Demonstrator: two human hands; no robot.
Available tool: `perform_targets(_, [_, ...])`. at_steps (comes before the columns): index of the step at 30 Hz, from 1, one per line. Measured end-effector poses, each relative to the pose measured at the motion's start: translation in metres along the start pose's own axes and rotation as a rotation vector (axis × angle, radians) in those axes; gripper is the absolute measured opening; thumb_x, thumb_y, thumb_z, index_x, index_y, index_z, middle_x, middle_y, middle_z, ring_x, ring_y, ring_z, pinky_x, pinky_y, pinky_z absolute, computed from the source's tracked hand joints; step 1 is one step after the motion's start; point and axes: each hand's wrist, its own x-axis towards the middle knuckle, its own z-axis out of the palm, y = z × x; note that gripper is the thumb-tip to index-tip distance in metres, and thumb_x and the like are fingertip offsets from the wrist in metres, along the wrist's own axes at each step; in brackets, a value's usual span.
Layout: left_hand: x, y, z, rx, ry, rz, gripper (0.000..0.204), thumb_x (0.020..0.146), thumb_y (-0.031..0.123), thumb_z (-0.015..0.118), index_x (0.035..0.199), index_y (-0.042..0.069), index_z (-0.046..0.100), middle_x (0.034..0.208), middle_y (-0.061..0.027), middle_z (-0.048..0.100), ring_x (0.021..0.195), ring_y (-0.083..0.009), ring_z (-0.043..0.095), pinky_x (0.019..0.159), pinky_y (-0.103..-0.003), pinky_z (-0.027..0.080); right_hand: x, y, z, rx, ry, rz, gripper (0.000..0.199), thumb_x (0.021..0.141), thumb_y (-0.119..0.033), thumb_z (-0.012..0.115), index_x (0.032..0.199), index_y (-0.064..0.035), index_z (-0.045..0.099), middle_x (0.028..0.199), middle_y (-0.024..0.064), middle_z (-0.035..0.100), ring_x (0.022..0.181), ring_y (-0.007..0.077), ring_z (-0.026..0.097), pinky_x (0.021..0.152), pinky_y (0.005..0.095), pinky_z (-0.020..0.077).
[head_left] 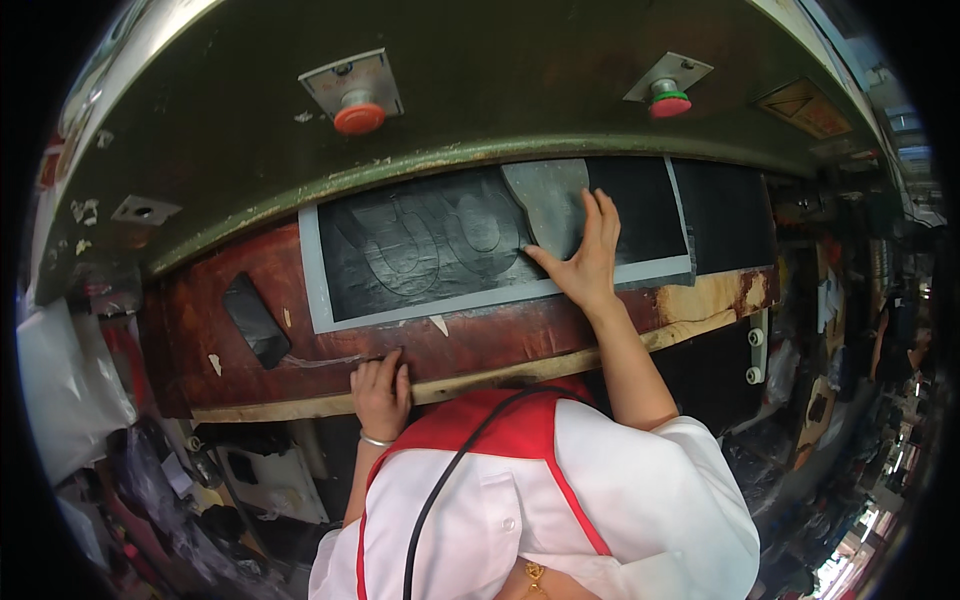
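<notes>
- Resting near left on the red-brown board (510,344) was the left hand (381,388), loosely curled, holding nothing visible.
- Right hand (592,255) spanned the grey plate (551,205), spread wide; whether it gripped could not be told.
- Grey plate lay far right-of-centre on the black sheet (642,210).
</notes>
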Motion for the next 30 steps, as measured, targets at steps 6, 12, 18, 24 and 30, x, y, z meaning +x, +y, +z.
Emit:
perform_targets(6, [-0.002, -0.001, 0.009, 0.035, 0.117, 0.028, 0.013, 0.083, 0.01, 0.065, 0.094, 0.005, 0.069, 0.074, -0.0114, 0.06, 0.07, -0.0295, 0.056, 0.065, -0.038, 0.044, 0.062, -0.008, -0.067, -0.048, 0.339, -0.224, 0.04, 0.068, -0.022, 0.084, 0.095, -0.0044, 0.06, 0.096, 0.013, 0.054, 0.09, 0.0316, 0.052, 0.076, 0.0395, 0.0428])
perform_targets(12, [0.006, -0.012, 0.019, 0.029, 0.192, 0.039, 0.012, 0.083, 0.012, 0.063, 0.09, 0.004, 0.07, 0.074, -0.0126, 0.062, 0.068, -0.0308, 0.059, 0.065, -0.04, 0.046, 0.019, -0.019, -0.088, 0.066, 0.368, -0.2, 0.035, 0.069, -0.021, 0.084, 0.073, -0.006, 0.053, 0.082, 0.0085, 0.043, 0.072, 0.0231, 0.045, 0.061, 0.0319, 0.037])
perform_targets(18, [0.01, -0.017, 0.019, 0.01, 0.21, 0.066, 0.009, 0.083, 0.012, 0.064, 0.085, 0.005, 0.069, 0.07, -0.0121, 0.063, 0.064, -0.0312, 0.059, 0.062, -0.04, 0.047, -0.024, 0.003, -0.083, 0.103, 0.279, -0.107, 0.03, 0.072, -0.017, 0.081, 0.089, -0.0023, 0.061, 0.087, 0.0108, 0.05, 0.075, 0.0249, 0.052, 0.063, 0.033, 0.0431])
perform_targets(24, [0.007, -0.019, 0.02, -0.023, 0.21, -0.055, 0.01, 0.082, 0.012, 0.066, 0.076, 0.005, 0.066, 0.063, -0.0103, 0.059, 0.06, -0.0304, 0.057, 0.058, -0.04, 0.046, -0.127, 0.011, -0.069, 0.278, -0.133, -0.031, 0.035, 0.075, -0.015, 0.076, 0.106, 0.0003, 0.067, 0.084, 0.0126, 0.068, 0.078, 0.0316, 0.062, 0.073, 0.0388, 0.0501])
perform_targets(30, [-0.016, -0.02, 0.022, -0.089, 0.153, -0.175, 0.02, 0.081, 0.014, 0.068, 0.065, 0.005, 0.059, 0.059, -0.0097, 0.054, 0.058, -0.0296, 0.055, 0.057, -0.04, 0.044, -0.159, 0.019, -0.073, 0.252, -0.221, 0.125, 0.01, 0.078, -0.008, 0.071, 0.077, 0.001, 0.066, 0.073, 0.0141, 0.064, 0.073, 0.0319, 0.061, 0.066, 0.0384, 0.0494])
